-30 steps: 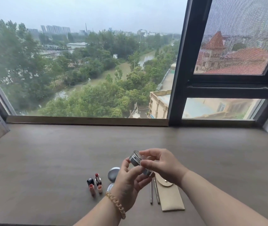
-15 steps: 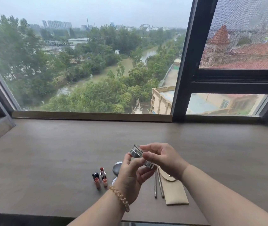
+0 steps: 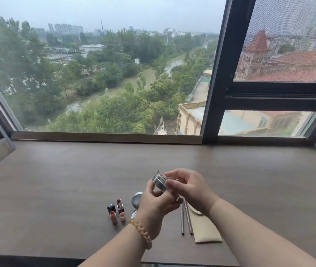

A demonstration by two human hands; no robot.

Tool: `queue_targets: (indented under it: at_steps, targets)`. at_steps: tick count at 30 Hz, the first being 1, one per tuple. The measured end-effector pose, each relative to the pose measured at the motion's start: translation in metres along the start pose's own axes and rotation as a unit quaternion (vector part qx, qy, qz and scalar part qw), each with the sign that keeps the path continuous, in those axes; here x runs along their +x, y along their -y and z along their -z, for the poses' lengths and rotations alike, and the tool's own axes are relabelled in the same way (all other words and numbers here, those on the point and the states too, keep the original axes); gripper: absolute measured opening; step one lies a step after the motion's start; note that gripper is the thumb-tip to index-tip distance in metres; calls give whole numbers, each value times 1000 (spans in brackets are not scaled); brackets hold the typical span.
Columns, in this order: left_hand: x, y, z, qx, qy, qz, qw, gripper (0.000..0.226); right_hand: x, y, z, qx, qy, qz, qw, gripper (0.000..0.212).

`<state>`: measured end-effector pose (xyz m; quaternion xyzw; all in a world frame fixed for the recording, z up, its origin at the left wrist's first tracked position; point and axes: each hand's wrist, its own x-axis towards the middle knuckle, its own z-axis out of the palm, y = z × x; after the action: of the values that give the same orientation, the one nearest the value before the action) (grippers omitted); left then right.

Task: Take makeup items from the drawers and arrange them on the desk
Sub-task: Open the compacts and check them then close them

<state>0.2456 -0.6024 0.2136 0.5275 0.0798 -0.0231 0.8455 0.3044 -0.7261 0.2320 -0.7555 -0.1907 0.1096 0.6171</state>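
1. Nearest the viewer, along the front of the brown desk [image 3: 57, 180], several makeup items are already lying in a tidy group, so the arranging is looking well under way.
2. On the right of the group, a beige pouch [image 3: 204, 226] is lying flat, with two slim metal pencils [image 3: 185, 216] lying side by side just to its left.
3. On the left, four small lipsticks [image 3: 116, 210] are standing upright, close together.
4. Between them, a round silver tin [image 3: 136, 199] is sitting on the desk, partly hidden behind the left hand.
5. No drawers are showing, so it is impossible to tell how many items are waiting to be fetched.
6. Both forearms are reaching in from the bottom edge; the left wrist is wearing a gold chain bracelet [image 3: 142, 233].
7. The left hand [image 3: 154, 204] is cupping a small silver jar [image 3: 160, 181] from below, its fingers curling around the base and its thumb pressing up against the side.
8. The right hand [image 3: 190, 189] is arching over from the right, its thumb and fingertips pinching the same jar.
9. The jar is hanging tilted in the air above the group, not yet placed; judging by this, setting it down is the step in hand.
10. Beyond the hands, the desk is running back to a wide window [image 3: 114, 74] that is showing trees and rooftops.
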Motion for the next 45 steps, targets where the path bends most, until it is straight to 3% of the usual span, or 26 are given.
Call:
queue_targets:
  at_steps: [5,11,14,19,21,25,29,35,39,45]
  targets:
    - [-3,-2,3,-10,34,4,999,52,1,0,5,10,10,10,1000,58]
    - [-7,-2,6,-45,91,59,993,57,6,8,15,-29,22,5,999,58]
    - [-5,4,11,-78,84,86,990,60,8,4,15,-53,37,-20,998,61]
    - [-1,11,21,-139,75,133,979,37,7,-18,13,-40,36,-40,998,38]
    - [-2,12,25,-145,69,156,975,37,9,-20,15,0,5,-36,999,46]
    - [-4,28,34,-52,-11,183,982,21,15,-28,17,28,-32,-64,997,55]
    - [-5,54,40,16,-112,209,971,31,20,-50,9,-24,-4,-126,992,56]
    - [-3,82,43,24,-173,232,957,4,26,-97,-9,-47,-19,-226,973,44]
    - [6,96,43,7,-215,245,945,4,28,-115,-15,-61,-38,-242,968,31]
    - [33,114,45,9,-269,249,931,7,19,-124,1,-203,-82,-255,942,38]
